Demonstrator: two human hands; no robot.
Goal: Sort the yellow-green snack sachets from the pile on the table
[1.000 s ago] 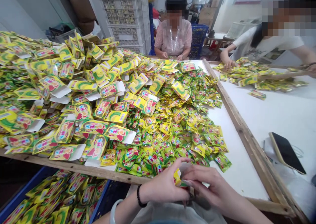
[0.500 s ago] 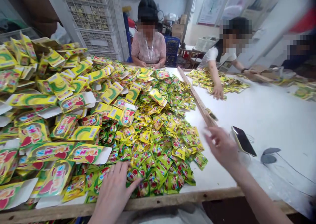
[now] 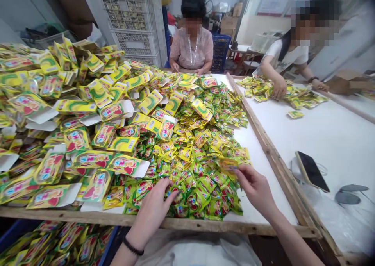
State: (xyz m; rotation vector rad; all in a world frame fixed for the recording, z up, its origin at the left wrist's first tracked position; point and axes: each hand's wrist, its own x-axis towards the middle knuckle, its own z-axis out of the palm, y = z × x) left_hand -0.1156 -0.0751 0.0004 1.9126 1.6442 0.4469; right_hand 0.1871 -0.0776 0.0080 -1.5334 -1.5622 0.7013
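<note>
My right hand (image 3: 253, 186) pinches a small yellow candy packet (image 3: 227, 165) between thumb and fingers, over the right side of a heap of green and yellow packets (image 3: 190, 176). The held packet is slightly blurred. At the heap's near edge, my left hand (image 3: 156, 201) lies on the green packets, thumb apart from the bent fingers, nothing visible in its grasp. To its left spreads a large pile of flat-sided yellow and green cardboard boxes (image 3: 92, 158), several with white flaps sticking out.
A wooden strip (image 3: 263, 141) divides the white table (image 3: 328, 129). Beyond it lie a phone (image 3: 313, 171) and sunglasses (image 3: 351, 193). Two co-workers sit across, one with a hand (image 3: 279, 87) on yellow packets. A blue bin (image 3: 109, 244) of filled boxes stands below the left edge.
My right hand has come from beside the wooden strip back left to the heap and now holds a yellow packet. My left hand stays on the heap. The view has shifted right.
</note>
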